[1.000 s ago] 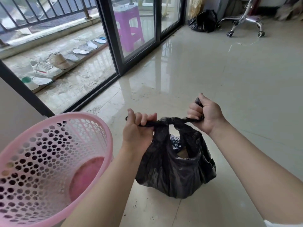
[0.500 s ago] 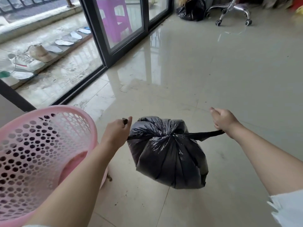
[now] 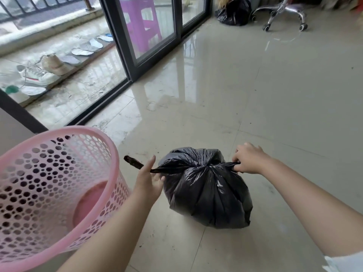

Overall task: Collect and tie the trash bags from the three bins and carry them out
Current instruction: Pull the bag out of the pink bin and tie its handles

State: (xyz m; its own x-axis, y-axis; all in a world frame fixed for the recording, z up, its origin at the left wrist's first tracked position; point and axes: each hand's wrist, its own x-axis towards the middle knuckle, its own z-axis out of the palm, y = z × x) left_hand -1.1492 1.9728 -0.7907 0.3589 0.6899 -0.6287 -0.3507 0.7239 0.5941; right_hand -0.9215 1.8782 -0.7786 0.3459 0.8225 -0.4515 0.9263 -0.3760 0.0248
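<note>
The bag (image 3: 206, 191) was seen just in front of the person, low over the floor (image 3: 265, 99); whether it touched the tiles could not be told. Its mouth was gathered into a knot on top, and two twisted ends were stretched out to the sides. The left end was held in the left hand (image 3: 148, 178), with the thumb up and the fingers curled around the strip, whose tip stuck out past the hand. The right end was pinched in the clenched right hand (image 3: 248, 159).

One second earlier the mouth had been open, with rubbish visible inside, and both ends had been held close together above it. Half a second earlier the ends had been pulled wide apart. Now the hands were brought nearer to the knot again, so a first knot was judged to be made and a second one was probably being prepared. This bag was therefore nearly ready to be carried.

Just to the left the bin (image 3: 49, 185) was standing, pink and perforated, with no liner inside.

Farther away the glass door (image 3: 141, 36) was found, with shoes (image 3: 37, 74) and a purple stool (image 3: 141, 22) behind it. At the far wall another black bag (image 3: 233, 13) was lying beside a chair base (image 3: 282, 14). It was possibly already collected, so one bin may remain.
</note>
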